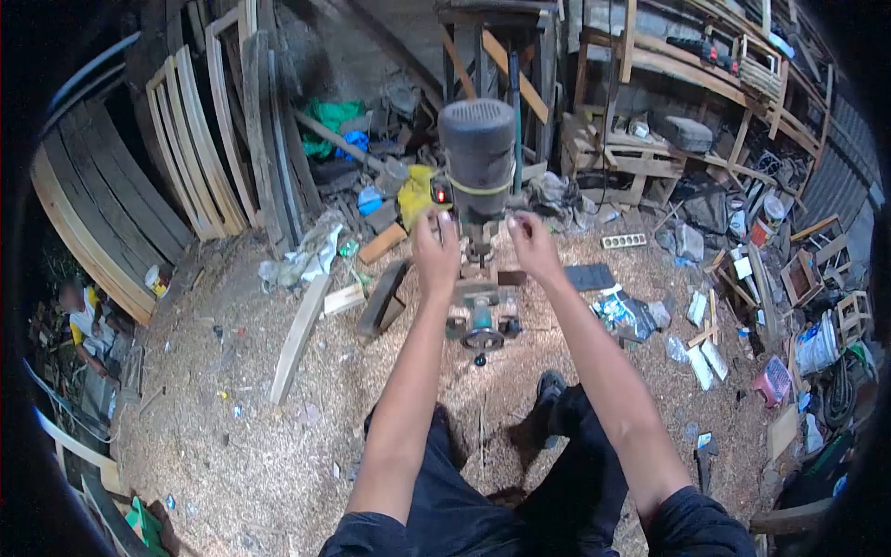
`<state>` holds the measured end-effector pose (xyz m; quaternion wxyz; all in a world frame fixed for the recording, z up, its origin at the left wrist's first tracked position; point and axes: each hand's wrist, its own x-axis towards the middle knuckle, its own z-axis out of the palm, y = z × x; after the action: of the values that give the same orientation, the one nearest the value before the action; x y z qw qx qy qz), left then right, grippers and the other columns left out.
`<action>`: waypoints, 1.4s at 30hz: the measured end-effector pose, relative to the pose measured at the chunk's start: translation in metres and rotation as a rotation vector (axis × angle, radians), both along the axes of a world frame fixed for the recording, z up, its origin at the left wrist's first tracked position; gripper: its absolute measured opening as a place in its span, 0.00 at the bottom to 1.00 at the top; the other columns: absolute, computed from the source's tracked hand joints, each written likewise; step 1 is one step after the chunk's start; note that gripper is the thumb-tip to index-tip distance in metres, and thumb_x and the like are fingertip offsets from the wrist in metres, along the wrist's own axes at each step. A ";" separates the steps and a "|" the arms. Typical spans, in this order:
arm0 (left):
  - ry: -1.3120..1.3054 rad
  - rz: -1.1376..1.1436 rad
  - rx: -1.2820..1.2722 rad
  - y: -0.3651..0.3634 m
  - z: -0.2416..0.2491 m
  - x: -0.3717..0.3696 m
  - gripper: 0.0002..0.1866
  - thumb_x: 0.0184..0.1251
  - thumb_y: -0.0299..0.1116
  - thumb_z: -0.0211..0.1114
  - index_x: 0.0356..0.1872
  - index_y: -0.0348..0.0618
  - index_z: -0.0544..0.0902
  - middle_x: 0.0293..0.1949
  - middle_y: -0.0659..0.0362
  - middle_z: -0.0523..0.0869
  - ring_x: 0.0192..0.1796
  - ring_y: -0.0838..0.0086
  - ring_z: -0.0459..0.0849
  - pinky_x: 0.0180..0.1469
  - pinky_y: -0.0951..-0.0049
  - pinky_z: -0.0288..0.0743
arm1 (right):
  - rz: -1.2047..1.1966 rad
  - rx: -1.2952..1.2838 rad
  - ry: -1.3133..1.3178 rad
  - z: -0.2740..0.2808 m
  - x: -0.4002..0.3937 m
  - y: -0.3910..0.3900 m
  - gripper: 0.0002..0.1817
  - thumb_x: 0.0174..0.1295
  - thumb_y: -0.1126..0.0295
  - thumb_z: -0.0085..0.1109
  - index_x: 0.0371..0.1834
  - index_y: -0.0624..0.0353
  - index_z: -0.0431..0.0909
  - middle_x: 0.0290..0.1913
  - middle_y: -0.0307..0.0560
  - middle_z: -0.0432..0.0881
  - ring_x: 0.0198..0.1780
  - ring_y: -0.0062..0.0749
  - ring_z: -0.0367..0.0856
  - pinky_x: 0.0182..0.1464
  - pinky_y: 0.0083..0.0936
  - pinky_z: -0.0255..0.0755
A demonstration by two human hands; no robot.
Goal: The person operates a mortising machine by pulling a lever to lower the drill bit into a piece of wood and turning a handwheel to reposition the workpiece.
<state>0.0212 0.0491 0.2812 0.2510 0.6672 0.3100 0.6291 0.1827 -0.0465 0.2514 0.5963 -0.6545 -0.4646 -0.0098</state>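
Observation:
An upright machine stands in front of me, with a dark cylindrical motor (pixel 478 144) on top and a yellowish band around it. A small red light glows on its left side. My left hand (pixel 434 249) is raised just below that light, its fingers curled in close to the machine. On the other side, my right hand (pixel 533 245) is raised at the same height, thumb and fingers drawn together beside the motor's lower end. What either hand grips, I cannot tell. Lower down, between my forearms, is the machine's base with a round handwheel (pixel 482 341).
Wood shavings cover the floor. A long board (pixel 301 339) lies to the left, and a power strip (pixel 624 240) lies to the right. Curved planks (pixel 186 139) lean at the back left. At the far left edge a person (pixel 88 325) sits low. Scrap and containers line the right.

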 end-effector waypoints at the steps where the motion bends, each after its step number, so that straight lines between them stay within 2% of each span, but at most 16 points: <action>1: -0.019 0.018 0.069 0.008 0.026 0.009 0.16 0.73 0.37 0.60 0.52 0.35 0.79 0.45 0.46 0.84 0.48 0.57 0.83 0.55 0.60 0.74 | -0.010 0.040 0.013 0.023 0.009 0.008 0.23 0.69 0.57 0.60 0.56 0.68 0.77 0.45 0.62 0.86 0.48 0.47 0.86 0.50 0.35 0.78; 3: -0.059 0.056 0.197 0.022 0.075 0.024 0.16 0.72 0.36 0.60 0.55 0.37 0.77 0.51 0.47 0.81 0.54 0.56 0.81 0.59 0.60 0.72 | -0.028 0.114 0.041 0.066 0.024 0.027 0.23 0.70 0.57 0.60 0.56 0.67 0.77 0.45 0.62 0.86 0.48 0.47 0.86 0.50 0.35 0.77; 6: -0.101 -0.010 0.246 0.040 0.125 0.054 0.16 0.70 0.35 0.62 0.52 0.36 0.78 0.50 0.47 0.81 0.54 0.54 0.81 0.59 0.59 0.72 | -0.067 0.146 0.016 0.137 0.034 0.044 0.22 0.69 0.56 0.60 0.53 0.66 0.79 0.43 0.61 0.87 0.48 0.47 0.87 0.51 0.36 0.77; 11: 0.019 0.059 0.346 0.066 0.143 0.111 0.13 0.66 0.34 0.60 0.46 0.36 0.80 0.46 0.45 0.83 0.53 0.48 0.80 0.59 0.55 0.71 | -0.173 0.207 0.071 0.194 0.098 0.121 0.24 0.67 0.54 0.62 0.50 0.68 0.80 0.43 0.59 0.87 0.48 0.47 0.87 0.52 0.36 0.77; 15: -0.035 0.123 0.469 0.069 0.135 0.121 0.16 0.59 0.27 0.52 0.45 0.34 0.82 0.50 0.43 0.84 0.57 0.48 0.80 0.63 0.54 0.70 | -0.203 0.008 0.104 0.224 0.141 0.170 0.38 0.64 0.44 0.63 0.62 0.70 0.74 0.54 0.63 0.84 0.59 0.47 0.82 0.62 0.36 0.72; 17: -0.055 0.128 0.461 0.071 0.136 0.121 0.17 0.57 0.26 0.51 0.45 0.33 0.82 0.52 0.43 0.84 0.58 0.48 0.80 0.65 0.54 0.70 | -0.171 -0.013 0.136 0.225 0.163 0.198 0.58 0.56 0.37 0.68 0.75 0.74 0.55 0.68 0.73 0.70 0.71 0.53 0.71 0.71 0.36 0.64; 19: -0.074 0.108 0.445 0.069 0.136 0.120 0.18 0.56 0.25 0.50 0.46 0.32 0.82 0.53 0.43 0.84 0.59 0.48 0.80 0.66 0.54 0.69 | 0.024 0.020 0.202 0.224 0.177 0.216 0.61 0.54 0.35 0.69 0.76 0.74 0.52 0.69 0.72 0.69 0.71 0.53 0.70 0.71 0.37 0.63; 20: -0.085 0.109 0.438 0.069 0.136 0.120 0.18 0.56 0.25 0.50 0.45 0.32 0.82 0.52 0.43 0.85 0.59 0.48 0.81 0.65 0.54 0.70 | -0.057 -0.016 0.247 0.221 0.184 0.237 0.62 0.54 0.35 0.69 0.77 0.74 0.50 0.69 0.70 0.69 0.71 0.52 0.69 0.72 0.38 0.62; 23: -0.086 0.089 0.447 0.073 0.134 0.121 0.18 0.56 0.26 0.51 0.44 0.32 0.83 0.51 0.43 0.85 0.59 0.49 0.81 0.65 0.55 0.70 | -0.014 0.205 0.245 0.226 0.168 0.237 0.55 0.58 0.30 0.61 0.71 0.72 0.61 0.63 0.65 0.76 0.64 0.47 0.75 0.65 0.38 0.66; 26: -0.104 0.125 0.482 0.077 0.130 0.124 0.17 0.55 0.27 0.52 0.43 0.35 0.83 0.48 0.46 0.85 0.56 0.49 0.81 0.64 0.53 0.70 | -0.170 0.175 0.390 0.247 0.121 0.187 0.53 0.61 0.24 0.50 0.61 0.72 0.74 0.54 0.60 0.81 0.56 0.42 0.78 0.60 0.37 0.68; 29: -0.104 0.129 0.477 0.074 0.127 0.123 0.16 0.56 0.27 0.52 0.42 0.36 0.83 0.47 0.48 0.86 0.55 0.49 0.81 0.64 0.53 0.70 | -0.157 0.174 0.529 0.239 0.130 0.183 0.54 0.61 0.20 0.41 0.49 0.72 0.82 0.49 0.58 0.83 0.52 0.40 0.77 0.59 0.36 0.68; 30: -0.095 0.131 0.481 0.075 0.127 0.122 0.16 0.57 0.27 0.51 0.42 0.36 0.83 0.47 0.48 0.86 0.56 0.49 0.81 0.65 0.53 0.70 | -0.271 0.208 0.496 0.235 0.123 0.180 0.54 0.61 0.20 0.40 0.43 0.71 0.85 0.42 0.55 0.83 0.46 0.38 0.77 0.53 0.34 0.69; 33: -0.111 0.130 0.484 0.074 0.123 0.125 0.15 0.58 0.27 0.50 0.41 0.37 0.83 0.46 0.49 0.87 0.57 0.49 0.81 0.65 0.53 0.70 | -0.270 0.264 0.528 0.220 0.092 0.141 0.42 0.66 0.28 0.47 0.30 0.64 0.82 0.25 0.42 0.78 0.28 0.28 0.70 0.35 0.28 0.63; 35: -0.110 0.126 0.487 0.076 0.115 0.125 0.14 0.58 0.27 0.50 0.40 0.38 0.83 0.45 0.48 0.87 0.56 0.49 0.81 0.64 0.53 0.70 | -0.078 0.421 0.621 0.211 0.060 0.105 0.31 0.69 0.40 0.52 0.24 0.59 0.78 0.22 0.38 0.75 0.25 0.24 0.70 0.31 0.25 0.61; 37: -0.126 0.138 0.497 0.077 0.108 0.127 0.12 0.55 0.29 0.53 0.37 0.39 0.82 0.43 0.48 0.85 0.54 0.48 0.81 0.62 0.51 0.70 | 0.108 0.580 0.652 0.189 0.047 0.086 0.21 0.73 0.53 0.51 0.28 0.57 0.76 0.23 0.37 0.74 0.27 0.22 0.71 0.32 0.21 0.61; 42: -0.112 0.151 0.504 0.079 0.096 0.127 0.10 0.55 0.29 0.53 0.34 0.39 0.82 0.41 0.48 0.85 0.53 0.48 0.81 0.61 0.52 0.70 | 0.173 0.601 0.420 0.106 0.010 0.020 0.20 0.71 0.56 0.46 0.25 0.57 0.69 0.27 0.41 0.70 0.31 0.28 0.66 0.40 0.26 0.61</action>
<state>0.1479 0.1284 0.3774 0.0460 0.6477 0.1781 0.7394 0.1923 -0.0264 0.3575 0.8427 -0.3966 -0.3619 0.0392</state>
